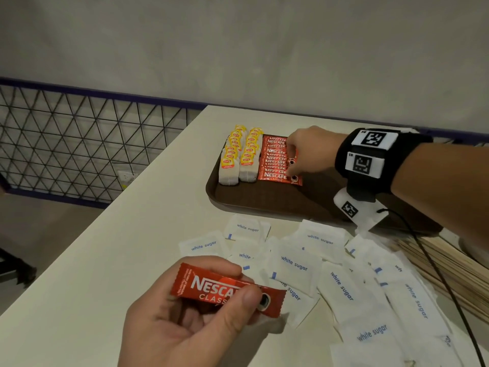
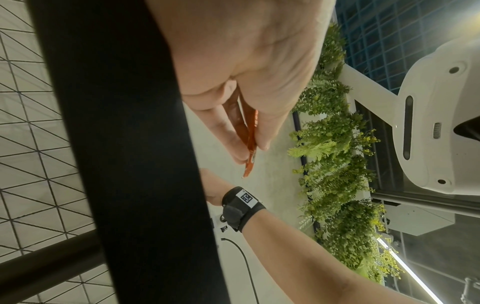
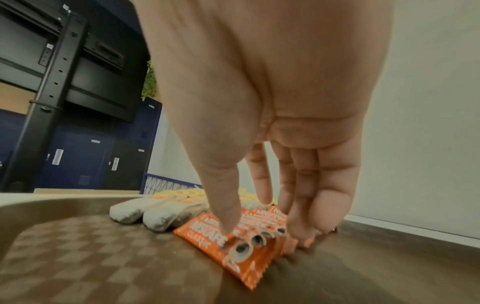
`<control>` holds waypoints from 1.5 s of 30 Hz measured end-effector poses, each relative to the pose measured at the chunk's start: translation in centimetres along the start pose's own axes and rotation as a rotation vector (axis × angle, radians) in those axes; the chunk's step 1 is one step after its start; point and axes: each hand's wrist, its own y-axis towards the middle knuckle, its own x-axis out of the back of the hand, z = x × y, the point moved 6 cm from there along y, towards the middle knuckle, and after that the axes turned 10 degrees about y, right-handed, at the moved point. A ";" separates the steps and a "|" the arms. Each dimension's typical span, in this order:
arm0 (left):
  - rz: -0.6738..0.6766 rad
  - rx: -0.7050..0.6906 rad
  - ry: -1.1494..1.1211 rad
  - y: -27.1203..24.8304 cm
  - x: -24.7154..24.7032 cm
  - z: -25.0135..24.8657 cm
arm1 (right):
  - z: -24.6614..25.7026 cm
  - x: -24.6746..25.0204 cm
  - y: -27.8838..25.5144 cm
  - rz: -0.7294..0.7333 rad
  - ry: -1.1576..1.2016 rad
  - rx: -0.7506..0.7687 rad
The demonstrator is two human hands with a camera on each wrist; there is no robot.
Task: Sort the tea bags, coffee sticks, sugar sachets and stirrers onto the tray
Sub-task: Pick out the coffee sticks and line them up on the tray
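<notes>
A brown tray (image 1: 264,200) holds two rows of yellow-tagged tea bags (image 1: 239,154) and, to their right, a row of red coffee sticks (image 1: 276,161). My right hand (image 1: 304,154) reaches over that row with straight fingers, and its fingertips (image 3: 228,224) press on the sticks (image 3: 241,242). Near the table's front my left hand (image 1: 201,308) pinches one more red coffee stick (image 1: 227,287) between thumb and fingers; the left wrist view shows this stick (image 2: 250,144) edge-on. White sugar sachets (image 1: 336,276) lie scattered on the table in front of the tray.
Wooden stirrers (image 1: 447,263) lie in a pile at the right, below the tray's corner. A black cable (image 1: 436,271) runs from my right wristband across them. The cream table (image 1: 111,255) ends at the left above a wire-mesh railing (image 1: 79,144).
</notes>
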 end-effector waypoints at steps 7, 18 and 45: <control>-0.052 -0.089 0.009 0.1 -1.0 -1.9 | 7.1 2.7 -9.8 0.283 0.538 0.207; -0.074 0.024 -0.177 -0.4 -2.0 -1.8 | 9.2 1.8 -14.4 0.480 0.664 0.334; -0.035 -0.116 0.109 -0.3 -1.3 -1.9 | -0.2 -0.9 -1.3 0.136 0.037 -0.029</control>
